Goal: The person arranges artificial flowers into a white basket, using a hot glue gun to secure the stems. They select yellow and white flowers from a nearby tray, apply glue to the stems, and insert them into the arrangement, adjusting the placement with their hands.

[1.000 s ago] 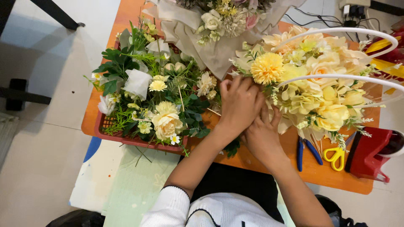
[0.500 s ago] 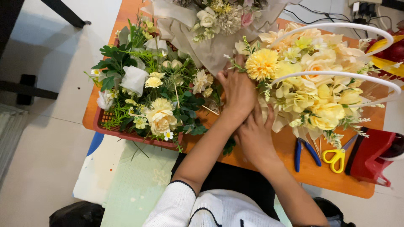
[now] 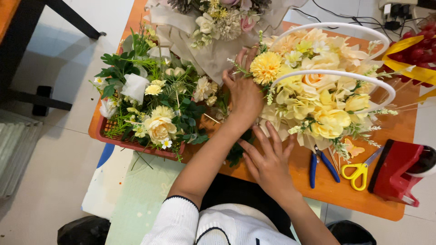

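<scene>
The left hand point(image 3: 245, 97) is reaching to 12 o'clock, fingers apart and pressing into the yellow bouquet point(image 3: 313, 95) beside its round bloom point(image 3: 265, 67). The right hand point(image 3: 269, 159) is lying at 6 o'clock of it, fingers spread flat on the table point(image 3: 345, 190), touching the bouquet's lower edge. Pliers point(image 3: 320, 167) and scissors point(image 3: 359, 170) are sitting at 4 o'clock, a flower tray point(image 3: 136, 144) at 9 o'clock

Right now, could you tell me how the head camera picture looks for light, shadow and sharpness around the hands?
Head view: soft, even light, no harsh glare; the yellow flower arrangement looks pale and slightly washed out. Faint shadows lie under the left hand and right hand on the orange table. Hands and blooms are sharp; the white hoop handles bow with wide-angle distortion near the edge.
</scene>
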